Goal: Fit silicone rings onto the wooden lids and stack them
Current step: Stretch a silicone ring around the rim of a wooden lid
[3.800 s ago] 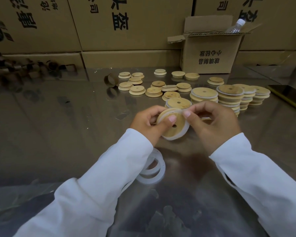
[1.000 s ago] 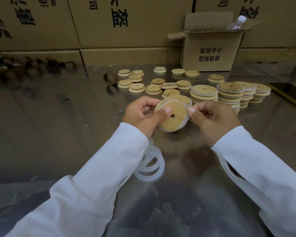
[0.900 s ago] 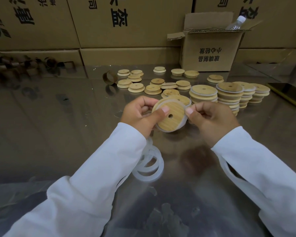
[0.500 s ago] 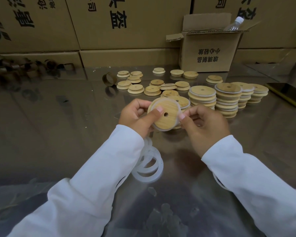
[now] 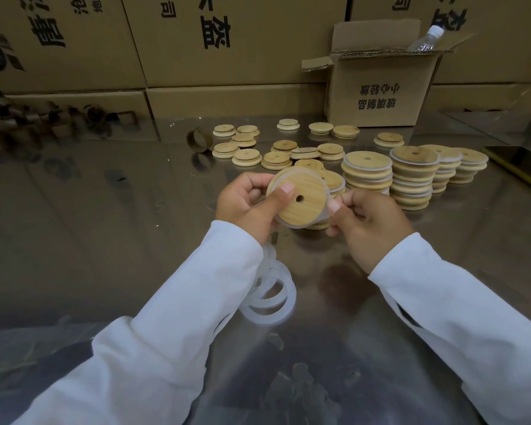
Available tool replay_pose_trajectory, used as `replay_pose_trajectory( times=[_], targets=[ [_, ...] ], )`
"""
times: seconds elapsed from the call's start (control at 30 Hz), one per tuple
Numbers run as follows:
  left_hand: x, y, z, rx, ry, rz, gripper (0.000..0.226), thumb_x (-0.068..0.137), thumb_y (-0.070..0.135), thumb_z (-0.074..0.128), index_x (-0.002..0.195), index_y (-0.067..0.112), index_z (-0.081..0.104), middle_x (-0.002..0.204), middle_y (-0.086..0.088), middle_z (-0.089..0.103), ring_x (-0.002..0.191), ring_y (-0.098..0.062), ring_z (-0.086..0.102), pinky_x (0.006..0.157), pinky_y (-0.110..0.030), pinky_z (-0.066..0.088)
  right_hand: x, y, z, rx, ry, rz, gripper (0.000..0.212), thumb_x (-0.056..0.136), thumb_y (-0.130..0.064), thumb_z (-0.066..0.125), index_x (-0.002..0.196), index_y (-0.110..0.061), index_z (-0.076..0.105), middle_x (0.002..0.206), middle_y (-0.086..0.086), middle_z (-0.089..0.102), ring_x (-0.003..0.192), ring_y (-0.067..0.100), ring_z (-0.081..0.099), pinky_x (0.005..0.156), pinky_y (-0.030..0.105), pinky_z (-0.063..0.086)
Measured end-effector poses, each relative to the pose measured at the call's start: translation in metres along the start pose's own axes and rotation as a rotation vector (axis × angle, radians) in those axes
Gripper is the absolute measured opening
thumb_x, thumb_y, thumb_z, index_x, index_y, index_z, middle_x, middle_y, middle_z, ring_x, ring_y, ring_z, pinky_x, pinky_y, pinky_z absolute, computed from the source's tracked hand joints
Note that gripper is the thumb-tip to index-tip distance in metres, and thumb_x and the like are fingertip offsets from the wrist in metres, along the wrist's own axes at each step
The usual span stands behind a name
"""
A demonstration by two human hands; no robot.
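**Left grip** [image 5: 246, 207]: closed on the wooden lid [image 5: 301, 200], with fingers curled behind it and the thumb flat on its face at 9 o'clock of the centre hole.

**Right grip** [image 5: 368, 222]: thumb and forefinger pinch the lid's 3 o'clock edge, on the silicone ring [image 5: 290, 225], which shows as a pale band round the rim.

**Lid:** held in the air between both grips, its face tilted toward the camera. Being round, it has no long axis, so its flat plane governs placing. The ring appears seated nearly all round. Under the right thumb this cannot be told.

**Surroundings:**
- A low stack of ringed lids [image 5: 334, 180] lies just behind at 1 o'clock.
- Taller stacks [image 5: 413, 179] stand beyond at 2 o'clock, so the right grip is judged nearer for stacking.
- Loose rings [image 5: 273, 302] lie on the table [image 5: 105, 240] at 6 o'clock.
- Bare lids [image 5: 249, 148] are scattered at 11 to 12 o'clock.
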State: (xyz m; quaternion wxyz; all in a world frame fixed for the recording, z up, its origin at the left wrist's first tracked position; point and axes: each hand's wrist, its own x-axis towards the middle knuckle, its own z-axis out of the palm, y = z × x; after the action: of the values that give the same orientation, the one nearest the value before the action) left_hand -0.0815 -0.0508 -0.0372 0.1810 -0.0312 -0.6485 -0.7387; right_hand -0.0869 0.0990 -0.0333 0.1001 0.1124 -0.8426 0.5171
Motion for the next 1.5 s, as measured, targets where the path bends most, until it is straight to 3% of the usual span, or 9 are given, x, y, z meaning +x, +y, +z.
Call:
replay_pose_trajectory(
  times=[0.2, 0.43, 0.57, 0.7, 0.87, 1.03, 1.17, 1.27, 1.5],
  targets=[
    [0.0008, 0.0015, -0.0017, -0.137, -0.046, -0.048, 0.006, 0.084, 0.003, 0.059, 0.084, 0.009, 0.060, 0.066, 0.000, 0.071, 0.063, -0.013, 0.069, 0.052, -0.023, 0.053, -0.0005, -0.0033, -0.0058, 0.176, -0.085, 0.072, 0.028, 0.091, -0.019, 0.052, 0.064, -0.022, 0.057, 0.047, -0.011, 0.060, 0.068, 0.017, 0.060, 0.084, 0.043, 0.048],
    [0.0001, 0.0013, -0.0019, -0.168, -0.065, -0.054, 0.005, 0.084, 0.001, 0.058, 0.086, 0.006, 0.060, 0.066, -0.001, 0.071, 0.064, -0.014, 0.069, 0.056, -0.026, 0.056, -0.0018, -0.0063, -0.0065, 0.222, -0.131, 0.113, 0.032, 0.092, -0.018, 0.051, 0.060, -0.017, 0.057, 0.048, -0.006, 0.058, 0.069, 0.028, 0.055, 0.087, 0.055, 0.046],
    [0.0000, 0.0018, -0.0020, -0.159, -0.079, -0.043, 0.007, 0.083, 0.001, 0.058, 0.087, 0.007, 0.058, 0.067, -0.001, 0.071, 0.065, -0.014, 0.069, 0.058, -0.028, 0.057, -0.0008, -0.0067, -0.0070, 0.234, -0.131, 0.132, 0.033, 0.093, -0.016, 0.049, 0.060, -0.018, 0.056, 0.045, -0.010, 0.057, 0.063, 0.017, 0.058, 0.092, 0.051, 0.045],
    [0.0005, 0.0018, -0.0022, -0.192, -0.064, -0.098, 0.005, 0.083, 0.001, 0.058, 0.086, 0.005, 0.059, 0.066, -0.002, 0.071, 0.065, -0.016, 0.069, 0.058, -0.029, 0.058, -0.0018, -0.0071, -0.0055, 0.202, -0.102, 0.097, 0.033, 0.093, -0.017, 0.049, 0.060, -0.017, 0.055, 0.047, -0.007, 0.056, 0.069, 0.028, 0.055, 0.086, 0.055, 0.046],
    [0.0020, 0.0026, -0.0012, -0.248, -0.064, -0.235, 0.004, 0.083, 0.002, 0.058, 0.083, 0.005, 0.062, 0.072, -0.007, 0.070, 0.069, -0.020, 0.069, 0.061, -0.032, 0.059, -0.0025, -0.0053, -0.0052, 0.147, -0.064, 0.041, 0.030, 0.092, -0.016, 0.049, 0.063, -0.020, 0.055, 0.054, -0.007, 0.057, 0.068, 0.022, 0.058, 0.085, 0.048, 0.048],
    [0.0023, 0.0047, -0.0025, -0.269, -0.090, -0.251, 0.004, 0.083, 0.002, 0.057, 0.084, 0.004, 0.061, 0.069, -0.006, 0.071, 0.066, -0.018, 0.069, 0.058, -0.031, 0.058, -0.0027, -0.0045, -0.0074, 0.198, -0.077, 0.048, 0.025, 0.089, -0.017, 0.055, 0.065, -0.021, 0.058, 0.048, -0.009, 0.059, 0.062, 0.014, 0.059, 0.084, 0.042, 0.048],
    [0.0009, 0.0046, -0.0033, -0.180, -0.105, -0.156, 0.005, 0.081, 0.004, 0.060, 0.084, 0.007, 0.059, 0.067, -0.002, 0.071, 0.066, -0.015, 0.070, 0.056, -0.027, 0.056, -0.0017, -0.0034, -0.0092, 0.256, -0.099, 0.103, 0.025, 0.088, -0.017, 0.056, 0.064, -0.020, 0.060, 0.047, -0.009, 0.059, 0.058, 0.012, 0.059, 0.081, 0.036, 0.048],
    [-0.0013, 0.0033, -0.0029, -0.103, -0.100, -0.082, 0.012, 0.075, 0.011, 0.065, 0.085, 0.009, 0.059, 0.070, -0.001, 0.072, 0.070, -0.017, 0.070, 0.059, -0.030, 0.057, -0.0014, -0.0037, -0.0071, 0.317, -0.102, 0.149, 0.029, 0.090, -0.015, 0.053, 0.062, -0.016, 0.058, 0.048, -0.009, 0.056, 0.049, 0.005, 0.057, 0.070, 0.027, 0.048],
    [-0.0002, 0.0081, -0.0022, -0.187, -0.104, -0.182, 0.004, 0.082, 0.002, 0.058, 0.084, 0.005, 0.058, 0.067, -0.002, 0.071, 0.064, -0.015, 0.069, 0.054, -0.027, 0.056, -0.0024, -0.0036, -0.0105, 0.357, -0.082, 0.160, 0.020, 0.085, -0.017, 0.061, 0.066, -0.021, 0.065, 0.048, -0.009, 0.061, 0.050, 0.006, 0.060, 0.074, 0.030, 0.051]
  ],
)
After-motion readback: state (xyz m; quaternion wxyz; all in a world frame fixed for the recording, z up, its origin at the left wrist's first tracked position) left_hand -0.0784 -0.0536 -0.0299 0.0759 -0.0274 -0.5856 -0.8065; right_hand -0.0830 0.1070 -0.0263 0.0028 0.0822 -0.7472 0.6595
